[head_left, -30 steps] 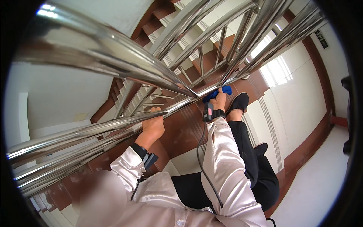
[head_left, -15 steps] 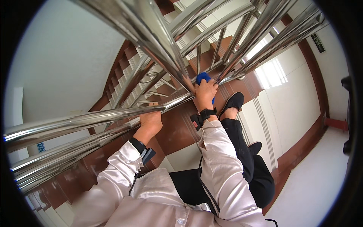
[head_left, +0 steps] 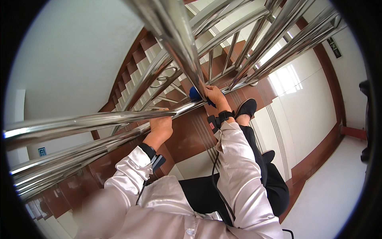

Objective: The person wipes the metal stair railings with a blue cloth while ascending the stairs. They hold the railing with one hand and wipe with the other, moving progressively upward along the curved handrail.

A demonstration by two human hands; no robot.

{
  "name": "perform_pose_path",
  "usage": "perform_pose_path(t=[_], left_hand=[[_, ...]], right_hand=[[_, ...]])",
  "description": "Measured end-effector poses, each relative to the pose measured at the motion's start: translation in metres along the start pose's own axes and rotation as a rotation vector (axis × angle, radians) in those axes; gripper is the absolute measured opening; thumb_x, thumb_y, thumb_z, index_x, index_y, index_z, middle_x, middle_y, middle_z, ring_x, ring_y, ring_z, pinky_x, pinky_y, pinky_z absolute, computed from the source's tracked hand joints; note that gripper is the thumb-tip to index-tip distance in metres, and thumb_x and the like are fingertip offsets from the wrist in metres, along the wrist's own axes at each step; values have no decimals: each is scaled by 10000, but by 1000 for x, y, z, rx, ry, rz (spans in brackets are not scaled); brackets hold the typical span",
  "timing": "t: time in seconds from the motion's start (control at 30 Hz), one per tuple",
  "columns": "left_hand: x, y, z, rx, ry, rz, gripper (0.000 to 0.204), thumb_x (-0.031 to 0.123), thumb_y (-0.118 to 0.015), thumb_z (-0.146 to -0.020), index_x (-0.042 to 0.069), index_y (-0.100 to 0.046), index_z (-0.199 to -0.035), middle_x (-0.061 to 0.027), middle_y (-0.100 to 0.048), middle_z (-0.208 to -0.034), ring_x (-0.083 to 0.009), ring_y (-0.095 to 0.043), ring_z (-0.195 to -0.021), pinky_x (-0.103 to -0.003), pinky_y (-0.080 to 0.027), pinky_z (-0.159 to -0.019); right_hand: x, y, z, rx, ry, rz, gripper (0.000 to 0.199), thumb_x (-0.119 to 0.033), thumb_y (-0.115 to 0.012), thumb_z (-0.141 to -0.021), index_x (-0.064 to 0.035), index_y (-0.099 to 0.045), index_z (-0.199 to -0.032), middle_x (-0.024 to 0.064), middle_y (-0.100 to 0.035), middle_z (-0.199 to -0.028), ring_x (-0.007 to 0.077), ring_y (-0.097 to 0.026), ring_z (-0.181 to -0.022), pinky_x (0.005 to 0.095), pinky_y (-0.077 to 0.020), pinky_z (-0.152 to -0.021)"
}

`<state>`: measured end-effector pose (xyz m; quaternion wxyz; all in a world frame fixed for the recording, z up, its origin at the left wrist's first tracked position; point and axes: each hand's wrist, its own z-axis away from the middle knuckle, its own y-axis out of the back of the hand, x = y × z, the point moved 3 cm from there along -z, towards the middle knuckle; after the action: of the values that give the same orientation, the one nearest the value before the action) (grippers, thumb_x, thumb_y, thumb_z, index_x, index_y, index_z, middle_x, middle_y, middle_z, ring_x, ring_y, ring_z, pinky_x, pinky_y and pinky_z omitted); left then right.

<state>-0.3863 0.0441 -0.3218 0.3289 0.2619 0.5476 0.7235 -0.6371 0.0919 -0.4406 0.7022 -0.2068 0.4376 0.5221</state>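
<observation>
A shiny steel stair railing [head_left: 119, 119] crosses the view from the lower left to the upper right. My left hand [head_left: 161, 126] grips one of its horizontal rails. My right hand [head_left: 215, 96] presses a blue cloth [head_left: 195, 94] against a rail where an upright bar meets it. Both arms wear pale satin sleeves with a dark band at each wrist.
Brown and white stair steps [head_left: 139, 55] drop away beyond the railing beside a white wall. My black shoes [head_left: 246, 107] stand on a brown and white tiled landing [head_left: 294, 115]. A dark cable runs down my right sleeve.
My right hand with the blue cloth has slid left and down along the rail. The view has tilted, bringing a thick steel bar closer overhead. My left hand keeps its grip.
</observation>
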Motion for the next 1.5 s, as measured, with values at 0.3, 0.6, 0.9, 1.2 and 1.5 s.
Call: perform_pose_path(t=[0.3,0.6,0.9,1.2,1.5], left_hand=[[-2,-2,-5,-153,70,-36,307,84,-736,-720,68,-700,-1025,-142,-693,-1053,-312,-644,-1057,-428,-495,-827],[-7,-21,-5,-105,93,-10,317,129,-737,-718,54,-706,-1025,-142,-657,-1075,-322,-635,-1024,-453,-478,-840],[-2,-3,2,42,69,242,506,351,-803,-732,43,-650,-1104,-132,-628,-1067,-329,-612,-1042,-450,-439,-885],[-5,76,19,391,-74,1087,470,80,-732,-856,44,-553,-1289,-99,-651,-1133,-202,-630,-1106,-352,-500,-936],[11,244,56,756,-283,1597,127,150,-682,-984,33,-636,-972,36,-614,-782,-22,-546,-678,-198,-417,-596]], right_hand=[[-80,10,61,-172,86,-572,509,-490,-788,-841,-11,-726,-1002,29,-655,-790,131,-610,-683,283,-494,-617],[-58,-23,92,165,33,-862,423,-366,-579,-1015,-54,-604,-1301,21,-685,-1053,131,-632,-833,293,-504,-702],[-174,1,202,-153,366,-1097,570,40,-480,-865,-20,-455,-1431,69,-592,-1264,181,-599,-1062,309,-517,-850],[-251,-3,270,224,679,-541,920,182,-558,-782,-96,-202,-1584,123,-527,-1332,231,-585,-1172,338,-531,-960],[-227,-8,228,834,791,124,920,-131,-865,-767,-51,-328,-1510,148,-502,-1314,275,-578,-1150,350,-516,-906]])
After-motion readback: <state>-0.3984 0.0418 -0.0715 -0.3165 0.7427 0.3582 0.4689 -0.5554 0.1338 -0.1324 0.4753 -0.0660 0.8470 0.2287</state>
